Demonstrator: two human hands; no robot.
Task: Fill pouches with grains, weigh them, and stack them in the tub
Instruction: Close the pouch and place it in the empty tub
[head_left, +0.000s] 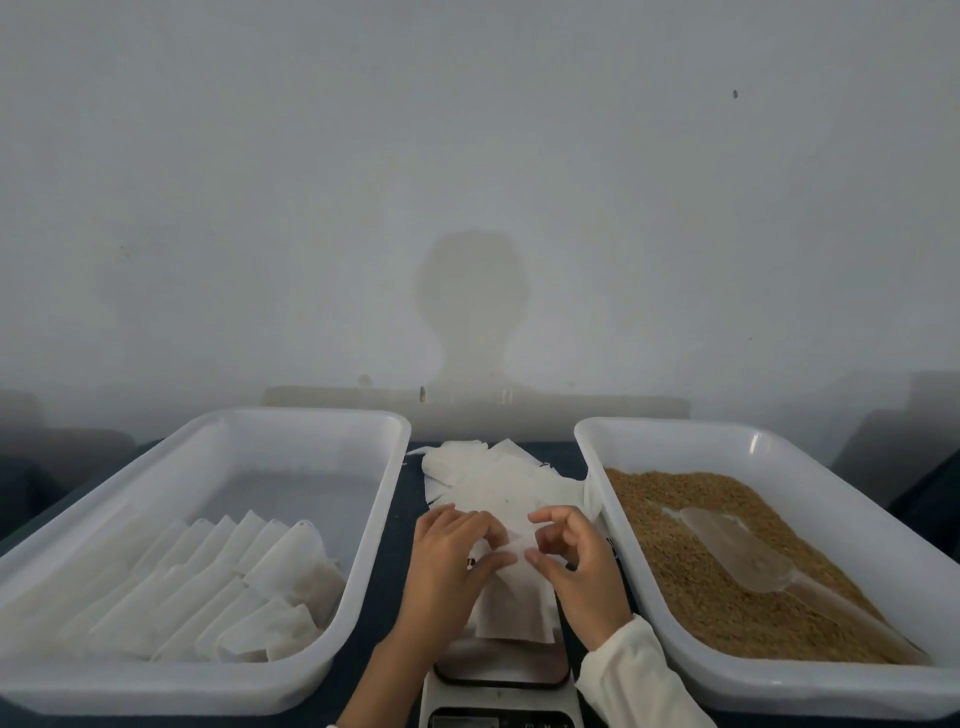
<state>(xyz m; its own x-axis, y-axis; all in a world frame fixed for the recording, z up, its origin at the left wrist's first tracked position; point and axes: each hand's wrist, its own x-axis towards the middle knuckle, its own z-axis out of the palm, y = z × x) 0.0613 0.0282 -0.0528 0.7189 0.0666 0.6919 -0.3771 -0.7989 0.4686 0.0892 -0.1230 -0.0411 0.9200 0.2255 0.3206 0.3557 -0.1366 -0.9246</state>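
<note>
Pouch (511, 597) between two hands' grip

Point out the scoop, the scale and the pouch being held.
scoop (737, 553): head view, on the clear bowl lying on the grain.
scale (501, 699): head view, on its front body below the platform.
pouch (511, 605): head view, on the white middle below both hands.

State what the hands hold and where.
Both the left hand and the right hand pinch the top edge of one flat white paper pouch.
</note>
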